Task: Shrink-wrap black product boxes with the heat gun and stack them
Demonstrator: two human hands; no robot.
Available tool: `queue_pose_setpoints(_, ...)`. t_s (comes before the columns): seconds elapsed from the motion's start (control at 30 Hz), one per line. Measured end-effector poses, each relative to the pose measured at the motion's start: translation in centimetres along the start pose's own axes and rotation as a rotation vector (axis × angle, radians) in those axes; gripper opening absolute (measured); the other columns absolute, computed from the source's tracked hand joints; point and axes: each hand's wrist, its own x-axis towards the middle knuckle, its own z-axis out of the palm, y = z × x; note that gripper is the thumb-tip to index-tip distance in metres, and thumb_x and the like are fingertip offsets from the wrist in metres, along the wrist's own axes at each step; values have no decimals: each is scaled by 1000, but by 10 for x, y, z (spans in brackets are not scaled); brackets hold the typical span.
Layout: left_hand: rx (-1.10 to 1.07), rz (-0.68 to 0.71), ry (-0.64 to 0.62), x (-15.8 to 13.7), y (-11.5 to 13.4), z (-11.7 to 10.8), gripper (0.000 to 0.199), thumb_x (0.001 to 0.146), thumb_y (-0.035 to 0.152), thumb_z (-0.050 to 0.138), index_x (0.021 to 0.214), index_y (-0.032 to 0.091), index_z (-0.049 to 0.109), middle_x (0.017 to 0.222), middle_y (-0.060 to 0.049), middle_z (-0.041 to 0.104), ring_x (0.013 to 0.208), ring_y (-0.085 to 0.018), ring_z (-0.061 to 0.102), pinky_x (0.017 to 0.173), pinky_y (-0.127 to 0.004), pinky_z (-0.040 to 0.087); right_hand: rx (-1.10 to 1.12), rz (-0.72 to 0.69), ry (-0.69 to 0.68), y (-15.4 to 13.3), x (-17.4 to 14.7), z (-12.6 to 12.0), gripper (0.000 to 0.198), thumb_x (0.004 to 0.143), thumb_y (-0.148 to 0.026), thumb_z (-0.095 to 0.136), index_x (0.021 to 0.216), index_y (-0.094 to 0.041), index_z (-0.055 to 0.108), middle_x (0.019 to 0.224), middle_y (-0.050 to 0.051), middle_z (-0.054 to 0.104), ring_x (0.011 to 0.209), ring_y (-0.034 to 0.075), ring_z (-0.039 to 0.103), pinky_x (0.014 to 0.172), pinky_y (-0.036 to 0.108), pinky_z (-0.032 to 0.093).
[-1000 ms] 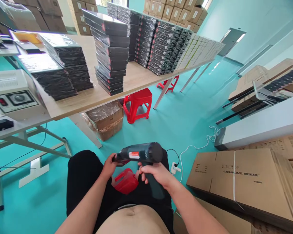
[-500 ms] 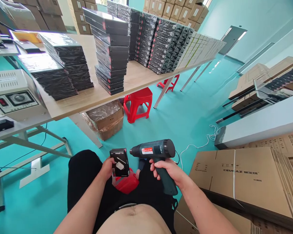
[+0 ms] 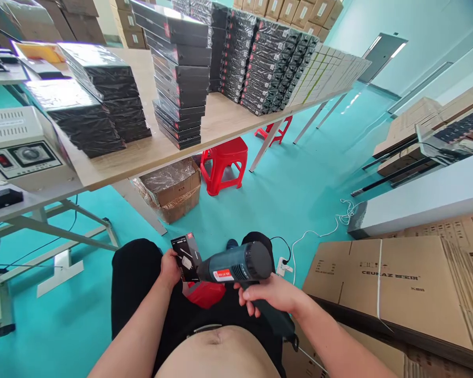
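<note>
My left hand is closed on the left edge of a small black box printed with a white charger and cable. The box is held up above my lap, tilted so that a side face shows. My right hand is wrapped round the handle of a dark green heat gun with a red and white label. Its nozzle points left, close to the box's right side; whether they touch I cannot tell. Below the box a red stool seat shows between my legs.
Stacks of black boxes stand on the wooden table ahead. Under it are an open carton and a red stool. A control unit sits at left. Flat cartons lie at right, near a white power strip.
The heat gun has moved left and a little down, bringing its nozzle close to the box. My left hand has turned the box, so its side face now shows.
</note>
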Motion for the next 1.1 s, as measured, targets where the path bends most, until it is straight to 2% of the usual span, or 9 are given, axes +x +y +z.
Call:
queue_pose_setpoints(0.17, -223, -131, 58, 2, 2, 2, 19, 54, 25, 44, 70, 19, 54, 62, -4, 62, 57, -21, 61, 64, -38, 53, 77, 26, 69, 29, -15, -3, 28, 70, -22, 61, 96, -12, 66, 74, 5, 66, 54, 14, 60, 50, 26, 47)
queue_pose_setpoints(0.4, -236, -83, 26, 1, 4, 3, 21, 60, 27, 44, 75, 18, 56, 60, -3, 58, 61, -22, 61, 64, -37, 53, 279, 7, 10, 39, -15, 2, 33, 72, -22, 59, 103, -10, 63, 78, 7, 66, 57, 13, 61, 50, 23, 48)
queue_pose_setpoints(0.5, -281, -97, -191, -4, 12, -1, 40, 70, 39, 46, 98, 15, 61, 74, -7, 64, 70, -24, 64, 63, -37, 52, 340, 17, -64, 38, -20, -14, 37, 72, -24, 54, 104, -8, 63, 78, 9, 66, 55, 13, 61, 46, 21, 46)
queue_pose_setpoints(0.6, -360, -256, -510, -14, 24, -3, 61, 77, 57, 46, 118, 14, 56, 99, -15, 66, 89, -29, 64, 74, -43, 51, 331, 53, -129, 36, -19, -38, 39, 71, -26, 53, 103, -7, 62, 78, 10, 66, 54, 13, 61, 45, 20, 45)
queue_pose_setpoints(0.67, -425, -316, -648, -22, 29, -2, 70, 78, 65, 44, 126, 13, 51, 117, -19, 62, 107, -34, 58, 87, -50, 46, 278, 38, -90, 32, -10, -48, 37, 71, -24, 54, 103, -7, 62, 78, 10, 67, 54, 14, 61, 45, 21, 46)
queue_pose_setpoints(0.77, -520, -308, -736, -32, 30, 1, 73, 83, 64, 40, 134, 11, 45, 129, -21, 55, 121, -36, 49, 97, -54, 39, 245, -52, 48, 19, 16, -49, 31, 73, -23, 57, 100, -10, 63, 78, 8, 66, 55, 14, 60, 46, 22, 47)
queue_pose_setpoints(0.87, -490, -382, -746, -32, 26, -2, 67, 85, 55, 43, 132, 7, 46, 122, -23, 60, 114, -37, 55, 95, -54, 41, 310, -166, 136, -3, 44, -33, 27, 75, -25, 57, 98, -11, 63, 80, 7, 65, 59, 13, 60, 49, 23, 48)
queue_pose_setpoints(0.93, -455, -423, -702, -28, 23, -6, 62, 85, 50, 46, 128, 6, 51, 113, -22, 65, 106, -37, 61, 90, -53, 45, 322, -197, 101, -18, 53, -20, 27, 75, -25, 58, 97, -12, 63, 80, 6, 66, 60, 13, 60, 50, 23, 49)
queue_pose_setpoints(1.1, -460, -380, -476, -18, 21, -12, 41, 83, 34, 51, 112, 8, 62, 90, -14, 73, 87, -32, 69, 81, -47, 53, 9, -39, -294, -37, 43, -4, 28, 70, -21, 65, 96, -10, 65, 77, 7, 67, 56, 14, 61, 49, 24, 49)
